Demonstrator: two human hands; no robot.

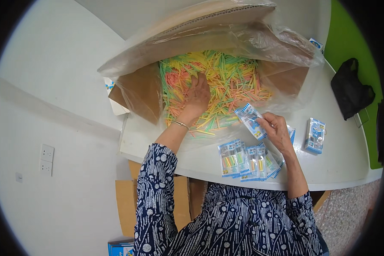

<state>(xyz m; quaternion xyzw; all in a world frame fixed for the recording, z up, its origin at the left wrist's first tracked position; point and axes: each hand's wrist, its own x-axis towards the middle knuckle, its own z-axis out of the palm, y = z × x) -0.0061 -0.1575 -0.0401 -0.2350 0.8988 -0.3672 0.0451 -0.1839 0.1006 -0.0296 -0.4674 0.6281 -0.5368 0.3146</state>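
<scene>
My left hand [197, 94] reaches into a cardboard box [137, 91] lined with clear plastic and presses down on a heap of thin coloured sticks [230, 79] in yellow, green, orange and pink; its fingers are closing on some of them. My right hand [276, 130] holds a small clear packet with a blue-and-white striped edge [250, 118] just in front of the box. Below it, several filled packets [245, 160] lie overlapped on the white table [337, 166].
A stack of packets [315, 135] stands to the right on the table. A black bag [350, 91] lies at the far right edge. Flat cardboard [128, 205] leans under the table, near a blue box [120, 248]. White wall with sockets [46, 159] on the left.
</scene>
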